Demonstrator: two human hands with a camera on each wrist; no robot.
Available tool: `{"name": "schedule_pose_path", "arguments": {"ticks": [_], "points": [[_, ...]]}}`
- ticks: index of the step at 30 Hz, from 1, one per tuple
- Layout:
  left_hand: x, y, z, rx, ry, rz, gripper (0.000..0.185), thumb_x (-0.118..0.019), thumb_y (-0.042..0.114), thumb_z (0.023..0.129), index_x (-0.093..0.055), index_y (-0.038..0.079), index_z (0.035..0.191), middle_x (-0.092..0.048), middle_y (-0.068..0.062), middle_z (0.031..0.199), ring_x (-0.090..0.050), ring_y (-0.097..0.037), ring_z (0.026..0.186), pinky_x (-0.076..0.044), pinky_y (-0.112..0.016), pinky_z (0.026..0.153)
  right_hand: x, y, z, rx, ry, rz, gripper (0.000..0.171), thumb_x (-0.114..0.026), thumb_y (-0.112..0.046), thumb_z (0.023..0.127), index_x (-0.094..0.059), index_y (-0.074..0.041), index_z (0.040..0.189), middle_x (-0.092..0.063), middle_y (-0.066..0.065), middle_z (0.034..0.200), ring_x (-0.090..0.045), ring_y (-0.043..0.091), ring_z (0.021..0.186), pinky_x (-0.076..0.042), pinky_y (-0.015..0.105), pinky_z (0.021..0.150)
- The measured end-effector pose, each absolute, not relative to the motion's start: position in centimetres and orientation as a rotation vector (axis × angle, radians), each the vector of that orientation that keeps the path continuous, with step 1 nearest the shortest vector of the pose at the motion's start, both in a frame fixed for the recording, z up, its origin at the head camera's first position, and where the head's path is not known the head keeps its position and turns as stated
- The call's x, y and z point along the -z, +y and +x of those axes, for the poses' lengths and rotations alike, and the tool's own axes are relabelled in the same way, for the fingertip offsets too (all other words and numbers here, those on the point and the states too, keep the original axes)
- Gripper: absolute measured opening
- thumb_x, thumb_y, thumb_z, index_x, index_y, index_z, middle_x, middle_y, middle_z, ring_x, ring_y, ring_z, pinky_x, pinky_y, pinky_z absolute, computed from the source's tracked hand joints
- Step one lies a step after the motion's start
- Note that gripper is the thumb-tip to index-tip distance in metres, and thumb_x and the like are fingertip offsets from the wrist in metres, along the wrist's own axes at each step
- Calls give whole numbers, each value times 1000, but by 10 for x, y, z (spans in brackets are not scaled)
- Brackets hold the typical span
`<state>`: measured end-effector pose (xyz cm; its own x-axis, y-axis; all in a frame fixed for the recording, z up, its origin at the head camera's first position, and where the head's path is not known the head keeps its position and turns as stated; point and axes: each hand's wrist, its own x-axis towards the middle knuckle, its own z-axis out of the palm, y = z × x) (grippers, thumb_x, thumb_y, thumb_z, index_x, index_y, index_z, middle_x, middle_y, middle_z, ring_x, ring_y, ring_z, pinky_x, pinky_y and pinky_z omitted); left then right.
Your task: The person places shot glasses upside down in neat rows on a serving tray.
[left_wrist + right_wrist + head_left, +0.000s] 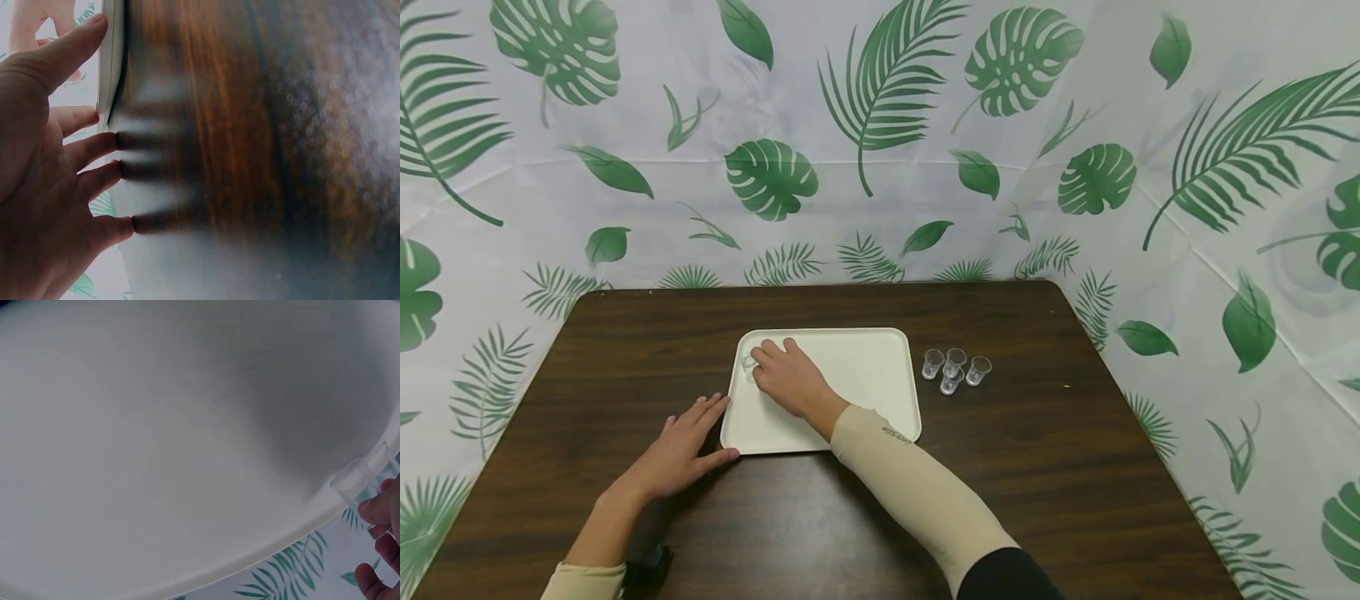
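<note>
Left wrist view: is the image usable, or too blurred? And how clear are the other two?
Left wrist: the left hand is fairly sharp, but the table smears into haze lower down. Right wrist: the tray is a soft, shaded expanse; the clear cup barely stands out. Head: evenly lit and sharp, though the four cups are small.
</note>
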<state>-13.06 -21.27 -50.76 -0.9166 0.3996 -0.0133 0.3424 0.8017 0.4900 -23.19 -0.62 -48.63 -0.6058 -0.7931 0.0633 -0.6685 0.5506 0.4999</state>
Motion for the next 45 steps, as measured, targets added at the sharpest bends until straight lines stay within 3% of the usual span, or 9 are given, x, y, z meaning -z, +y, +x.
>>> {"name": "schedule_pose_path", "arguments": {"ticks": [8, 19, 26, 36, 45], "points": [[508, -213, -130, -754, 2878, 598, 85, -66, 51, 89, -35, 1, 151, -33, -26, 152, -25, -49, 140, -19, -77, 99, 487, -5, -234, 585, -2527, 1235, 21, -51, -26, 102, -71, -33, 107, -48, -4, 116, -42, 18, 103, -38, 36, 82], [507, -214, -131, -745, 2881, 601, 86, -66, 53, 89, -36, 0, 150, -34, -26, 152, -26, -49, 140, -20, -77, 98, 483, 0, -233, 528, -2512, 1269, 19, -53, -26, 102, -69, -31, 109, -47, -2, 119, -43, 19, 101, -38, 37, 83], [506, -214, -131, -738, 2881, 600, 87, -66, 54, 88, -36, 1, 150, -33, -26, 152, -26, -49, 139, -20, -77, 98, 478, 4, -231, 484, -2508, 1277, 17, -64, -25, 93, -69, -30, 108, -48, -2, 118, -44, 19, 100, -39, 36, 81], [508, -213, -131, -744, 2872, 599, 87, -66, 55, 88, -36, 1, 150, -33, -26, 152, -25, -49, 140, -19, -77, 99, 467, 28, -223, 212, -2576, 1159, 33, -52, -20, 96, -64, -29, 125, -49, -3, 133, -46, 17, 116, -40, 36, 90], [509, -214, -131, -752, 2867, 590, 88, -65, 56, 88, -35, 1, 150, -32, -26, 153, -24, -48, 141, -18, -76, 100, 457, 59, -215, -117, -2592, 1022, 36, -67, -22, 88, -65, -24, 124, -53, -1, 129, -50, 20, 113, -41, 37, 87]]}}
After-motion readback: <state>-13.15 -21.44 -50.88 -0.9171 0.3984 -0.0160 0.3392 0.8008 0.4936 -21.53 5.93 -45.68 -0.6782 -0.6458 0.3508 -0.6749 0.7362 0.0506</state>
